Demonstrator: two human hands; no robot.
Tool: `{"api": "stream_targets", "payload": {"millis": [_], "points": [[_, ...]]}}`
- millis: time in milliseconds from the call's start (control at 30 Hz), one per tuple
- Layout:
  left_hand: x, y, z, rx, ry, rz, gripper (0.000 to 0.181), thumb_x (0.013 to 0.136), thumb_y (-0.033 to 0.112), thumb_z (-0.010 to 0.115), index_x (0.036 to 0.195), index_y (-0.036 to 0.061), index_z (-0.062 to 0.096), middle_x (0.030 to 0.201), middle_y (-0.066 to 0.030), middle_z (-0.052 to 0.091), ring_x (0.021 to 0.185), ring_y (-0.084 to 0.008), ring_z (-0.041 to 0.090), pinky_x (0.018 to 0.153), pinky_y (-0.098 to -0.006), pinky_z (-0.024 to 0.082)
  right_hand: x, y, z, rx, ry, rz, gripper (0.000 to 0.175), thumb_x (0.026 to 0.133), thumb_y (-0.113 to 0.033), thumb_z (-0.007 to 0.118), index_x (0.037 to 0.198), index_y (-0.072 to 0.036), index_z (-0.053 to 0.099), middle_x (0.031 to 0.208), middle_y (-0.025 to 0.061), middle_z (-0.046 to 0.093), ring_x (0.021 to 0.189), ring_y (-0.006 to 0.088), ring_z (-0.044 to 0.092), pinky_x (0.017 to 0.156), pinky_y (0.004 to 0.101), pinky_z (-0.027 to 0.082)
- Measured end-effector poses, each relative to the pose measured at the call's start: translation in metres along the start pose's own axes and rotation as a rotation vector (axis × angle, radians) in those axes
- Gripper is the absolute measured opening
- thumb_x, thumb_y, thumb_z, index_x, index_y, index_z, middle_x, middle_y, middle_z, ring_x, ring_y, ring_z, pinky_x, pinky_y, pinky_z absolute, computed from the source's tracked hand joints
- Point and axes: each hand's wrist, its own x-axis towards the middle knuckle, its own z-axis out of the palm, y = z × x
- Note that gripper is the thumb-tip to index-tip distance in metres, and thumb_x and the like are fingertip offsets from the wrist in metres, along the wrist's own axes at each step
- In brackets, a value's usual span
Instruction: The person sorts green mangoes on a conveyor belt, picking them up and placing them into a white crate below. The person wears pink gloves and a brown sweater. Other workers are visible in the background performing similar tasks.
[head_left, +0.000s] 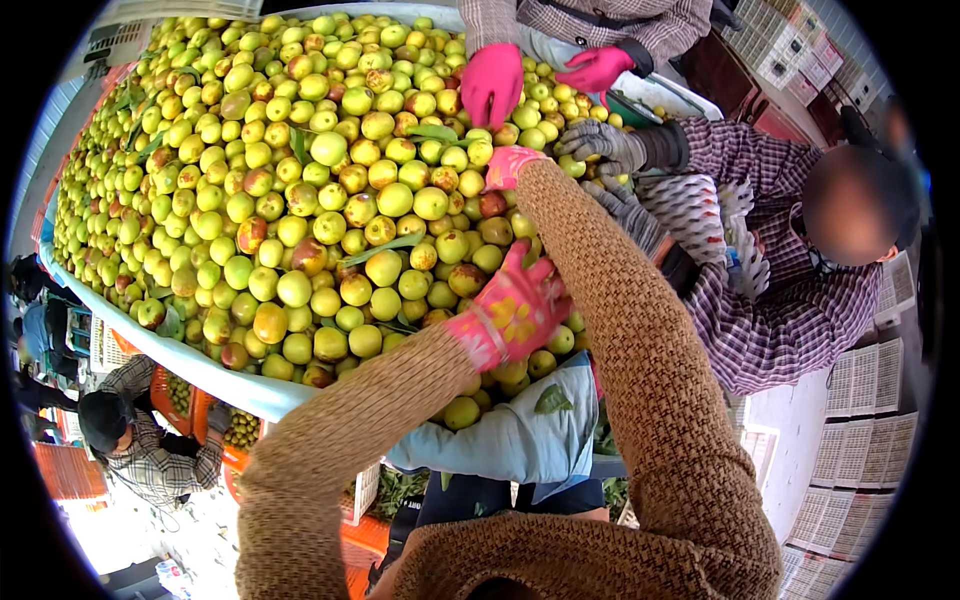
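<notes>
A large heap of yellow-green jujubes (330, 195), some with reddish-brown patches, spreads before me. My left hand (517, 311), in a pink floral glove, lies palm down over the near right part of the heap. Its fingers are apart, and I see no fruit gripped in them. Farther out, my right hand (512, 166), in a matching glove, reaches down onto the jujubes. My sleeve covers part of it, and its fingertips are hidden. A few green leaves (386, 249) lie among the fruit. Pale blue padded cloth (517, 435) lines the heap's near edge.
Across the heap, a co-worker's pink gloves (491, 86) touch the fruit. Close on my right, another co-worker's grey gloves (604, 146) are beside foam netting (686, 214). A person (150, 442) works by orange crates (169, 401) at lower left. Pale crates (862, 420) line the right.
</notes>
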Motion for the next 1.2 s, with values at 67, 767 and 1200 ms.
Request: {"api": "stream_targets", "payload": {"millis": [67,767,1200], "points": [[0.007,-0.009,0.031,0.044,-0.085,-0.070,0.034,0.070,0.036,0.066,0.101,0.0209,0.065,0.111,-0.0007,0.058,0.112,-0.0202,0.049,0.097,-0.0541,0.032,-0.003,0.007,0.000,0.041,0.004,-0.048,0.057,0.068,-0.049,0.073,0.104,-0.005,0.068,0.102,0.0146,0.068,0.098,0.0287,0.064,0.085,0.0402,0.050],[-0.060,-0.045,-0.048,0.228,-0.100,-0.278,0.031,0.073,0.034,0.067,0.101,0.0204,0.062,0.122,0.0012,0.054,0.121,-0.0259,0.043,0.103,-0.0600,0.025,-0.164,0.017,0.019,1.830,0.190,-0.376,0.056,0.086,-0.030,0.065,0.134,-0.011,0.044,0.129,0.0041,0.049,0.118,0.0191,0.047,0.084,0.0315,0.050],[-0.063,-0.042,-0.051,0.271,-0.145,-0.321,0.039,0.073,0.040,0.067,0.108,0.0218,0.062,0.132,0.0007,0.050,0.127,-0.0251,0.038,0.105,-0.0572,0.023,-0.630,0.254,0.222,2.089,1.385,0.090,0.054,0.092,-0.032,0.055,0.140,-0.015,0.038,0.131,0.0106,0.051,0.119,0.0253,0.049,0.094,0.0366,0.048]]}}
